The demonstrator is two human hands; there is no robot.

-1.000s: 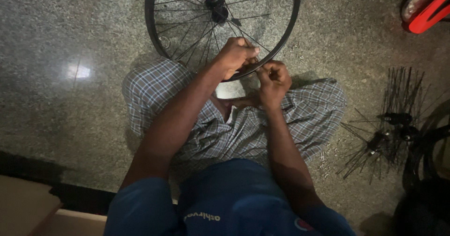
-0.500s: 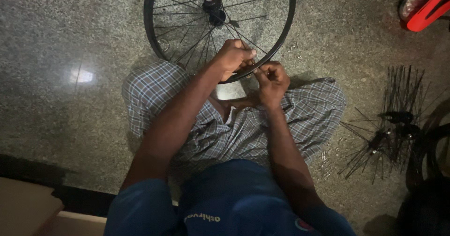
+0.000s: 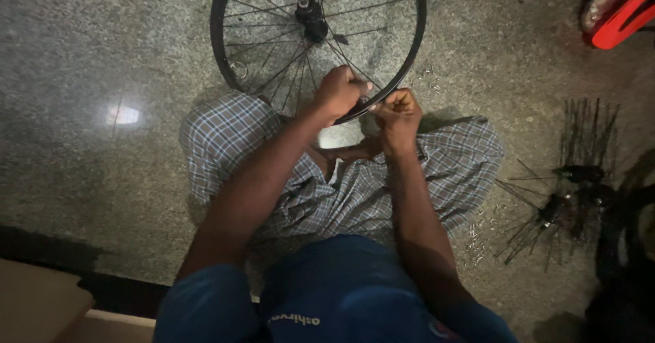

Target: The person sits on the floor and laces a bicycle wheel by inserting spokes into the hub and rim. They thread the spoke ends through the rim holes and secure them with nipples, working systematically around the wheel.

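Person seated on the floor, knees spread under a checked cloth; the wheel stands upright between the knees, near edge of the rim against the lap, so both hands reach it without stretching; I read that as the reason for the seat.

Left hand closed over the rim at its lowest arc, fingers wrapped among the spokes; it looks to steady the wheel against turning. Right hand just beside it on the outer side of the rim, grip pinched shut, thumb against fingers; something small may sit in the pinch, but I cannot make it out. The hands are near each other, not touching.

Hub sits high in view, spokes fanning down to the held arc; well apart at right, loose spokes and spare hubs on the floor; a red frame part at top right.
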